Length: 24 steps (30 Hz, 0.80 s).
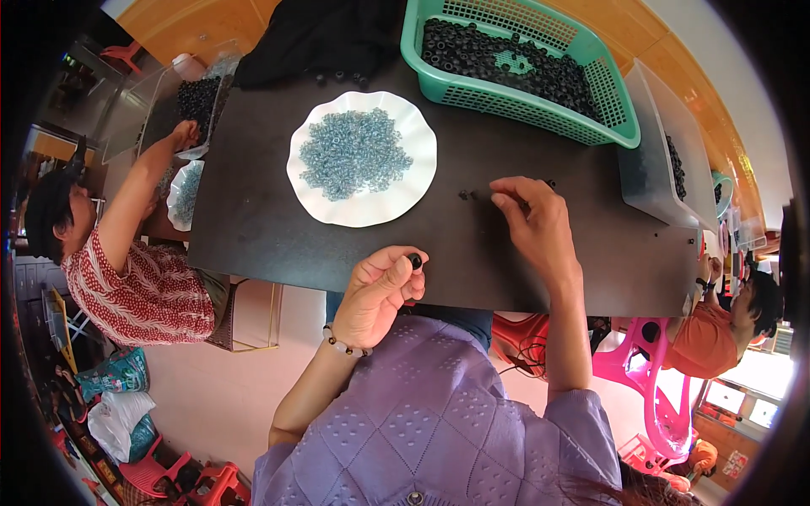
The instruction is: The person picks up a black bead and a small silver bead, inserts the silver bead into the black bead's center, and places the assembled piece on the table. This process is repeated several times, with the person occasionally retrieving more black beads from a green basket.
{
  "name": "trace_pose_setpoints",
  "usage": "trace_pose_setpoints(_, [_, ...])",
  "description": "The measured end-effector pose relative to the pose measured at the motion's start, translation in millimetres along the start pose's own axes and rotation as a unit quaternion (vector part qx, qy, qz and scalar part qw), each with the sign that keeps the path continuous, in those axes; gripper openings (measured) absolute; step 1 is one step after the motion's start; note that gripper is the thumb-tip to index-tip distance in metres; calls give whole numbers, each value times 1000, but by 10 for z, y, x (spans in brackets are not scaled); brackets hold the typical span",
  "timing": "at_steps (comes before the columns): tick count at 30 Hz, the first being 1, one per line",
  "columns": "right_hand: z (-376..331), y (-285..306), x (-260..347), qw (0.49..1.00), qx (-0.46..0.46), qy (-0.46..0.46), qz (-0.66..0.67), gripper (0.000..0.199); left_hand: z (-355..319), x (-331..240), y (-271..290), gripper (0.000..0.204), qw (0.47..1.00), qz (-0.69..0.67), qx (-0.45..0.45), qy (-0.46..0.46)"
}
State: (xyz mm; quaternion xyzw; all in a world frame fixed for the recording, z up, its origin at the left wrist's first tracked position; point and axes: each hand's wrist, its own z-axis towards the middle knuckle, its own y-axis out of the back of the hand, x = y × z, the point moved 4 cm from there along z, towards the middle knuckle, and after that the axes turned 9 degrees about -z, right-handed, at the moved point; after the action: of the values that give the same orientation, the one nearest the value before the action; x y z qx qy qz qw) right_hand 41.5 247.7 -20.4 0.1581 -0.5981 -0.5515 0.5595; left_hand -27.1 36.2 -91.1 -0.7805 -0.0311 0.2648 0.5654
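My left hand (381, 291) fingers pinch a small black ring (415, 261) at their tips, above surface (278, 211) edge. Right hand (533, 221) fingers pressed down by loose black rings (466, 195), w/ white plate (418, 181) left of them.

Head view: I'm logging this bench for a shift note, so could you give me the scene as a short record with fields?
Surface: black table
Left hand: pinches a small black ring at its fingertips
Right hand: fingertips down on the table beside loose black rings
Plate: white scalloped plate heaped with small blue-grey rings
Basket: green basket filled with black rings
Others: a person in a red patterned shirt at the table's left end
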Motion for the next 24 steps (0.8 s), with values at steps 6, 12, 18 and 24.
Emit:
trace_pose_setpoints(6, [203, -156, 274, 996, 24, 80, 10, 11, 71, 1, 93, 22, 998, -37, 26, -37])
trace_pose_setpoints(12, [504, -408, 487, 984, 54, 170, 1, 8, 66, 24, 100, 22, 998, -21, 50, -44])
trace_pose_setpoints(18, [578, -610, 696, 967, 95, 237, -4, 9, 54, 35, 117, 22, 997, -12, 51, -53])
trace_pose_setpoints(24, [587, -803, 885, 951, 146, 269, -32, 6, 41, 12, 129, 21, 997, -11, 66, -49])
